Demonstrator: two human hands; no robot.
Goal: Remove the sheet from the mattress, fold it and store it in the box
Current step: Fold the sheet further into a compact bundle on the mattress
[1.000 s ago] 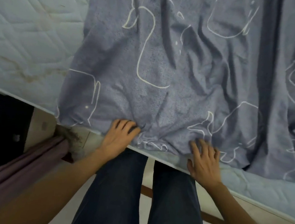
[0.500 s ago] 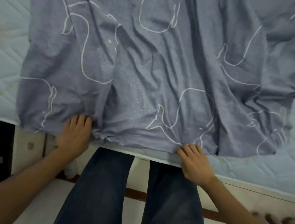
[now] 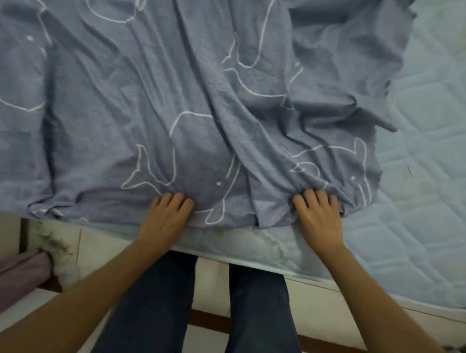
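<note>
Nearest, dark trouser legs (image 3: 158,310) are seen standing close against the bed's side. Just beyond them the near edge of the mattress (image 3: 248,246) is laid bare. There the left hand (image 3: 166,218) and right hand (image 3: 318,220) are closed on the hem of the sheet (image 3: 177,87), fingers curled into the cloth. Folds are gathered at the right hand, so a grip for drawing the hem along is judged. Farther off, the sheet is spread rumpled, and quilted mattress is uncovered at the right. No box is seen.
</note>
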